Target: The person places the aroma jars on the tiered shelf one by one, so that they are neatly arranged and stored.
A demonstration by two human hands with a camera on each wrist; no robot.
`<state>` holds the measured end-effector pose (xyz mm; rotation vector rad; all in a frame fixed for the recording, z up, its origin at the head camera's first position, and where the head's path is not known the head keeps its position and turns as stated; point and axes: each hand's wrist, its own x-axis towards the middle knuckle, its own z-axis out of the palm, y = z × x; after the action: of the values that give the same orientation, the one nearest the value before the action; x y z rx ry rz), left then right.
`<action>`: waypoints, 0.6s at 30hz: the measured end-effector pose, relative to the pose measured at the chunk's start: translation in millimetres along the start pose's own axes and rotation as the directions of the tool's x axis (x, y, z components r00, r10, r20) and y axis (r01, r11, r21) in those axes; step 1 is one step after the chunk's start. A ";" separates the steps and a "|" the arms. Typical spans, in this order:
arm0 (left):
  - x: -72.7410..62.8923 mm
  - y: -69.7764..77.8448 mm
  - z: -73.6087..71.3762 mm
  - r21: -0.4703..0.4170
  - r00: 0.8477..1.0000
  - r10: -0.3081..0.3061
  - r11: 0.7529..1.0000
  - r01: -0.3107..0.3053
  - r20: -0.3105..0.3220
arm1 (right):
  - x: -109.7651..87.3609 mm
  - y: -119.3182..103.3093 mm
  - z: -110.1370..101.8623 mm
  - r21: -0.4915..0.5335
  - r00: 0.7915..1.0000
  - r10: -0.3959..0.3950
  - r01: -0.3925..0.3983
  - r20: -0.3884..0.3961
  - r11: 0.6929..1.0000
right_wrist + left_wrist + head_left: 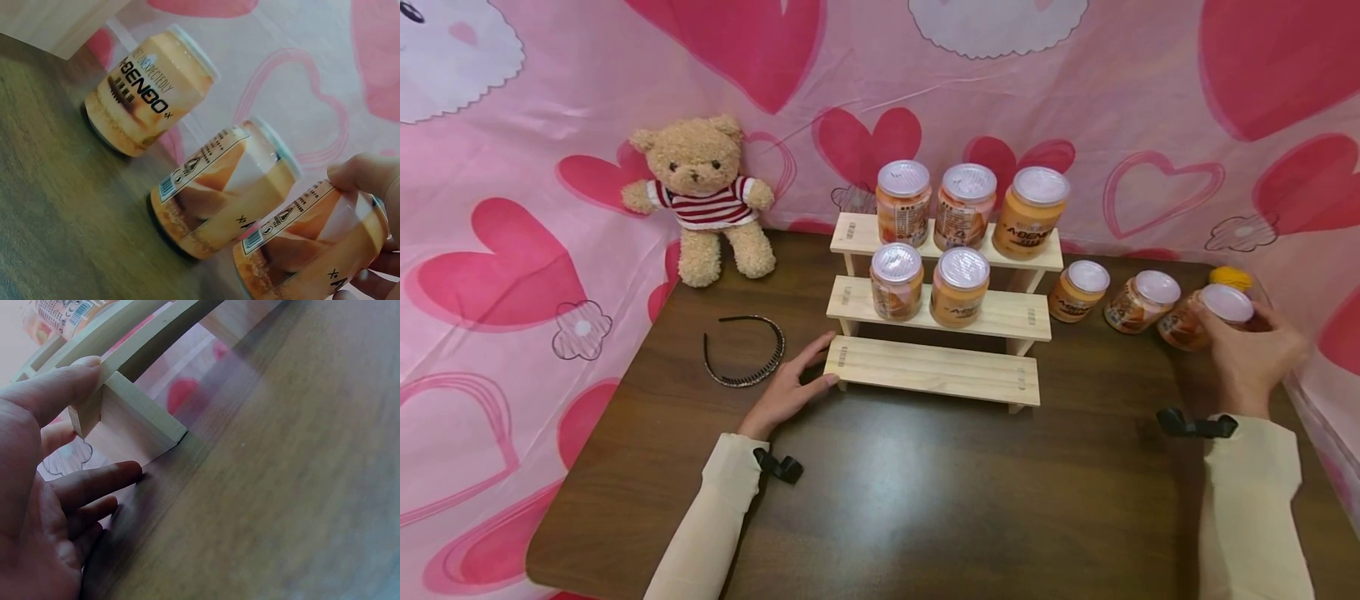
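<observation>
At the right side of the table, my right hand holds an orange-labelled jar near its pale lid, thumb on one side and fingers on the other. The same jar stands beside a second jar and a third jar in the right wrist view. My left hand grips the left end of the lowest step of a wooden three-step stand, thumb at the front edge and index finger behind. The other left fingers stretch beside the stand's leg.
Three jars stand on the stand's top step and two on its middle step. A teddy bear sits at the back left, a black headband before it. Something yellow lies behind the held jar. Pink heart-patterned cloth hangs behind.
</observation>
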<state>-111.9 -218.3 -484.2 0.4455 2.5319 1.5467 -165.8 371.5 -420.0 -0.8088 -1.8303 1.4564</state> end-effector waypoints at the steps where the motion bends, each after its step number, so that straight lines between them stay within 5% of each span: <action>1: 0.0 -0.1 0.0 0.001 1.000 0.000 1.000 0.000 0.001 | -1.2 -1.6 -0.9 0.005 1.000 -0.006 0.006 0.002 1.000; 10: -0.7 0.5 0.6 0.006 1.000 -0.012 1.000 0.012 0.003 | -8.4 -18.0 -13.5 -0.116 0.998 -0.065 0.064 -0.006 0.991; 18: -1.0 0.7 0.5 0.005 1.000 -0.005 1.000 0.005 0.003 | -17.6 -41.6 -21.2 -0.120 0.994 -0.110 0.111 0.014 0.986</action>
<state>-110.6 -217.9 -483.8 0.4410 2.5332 1.5366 -141.1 361.7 -377.8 -0.7479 -1.9522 1.2903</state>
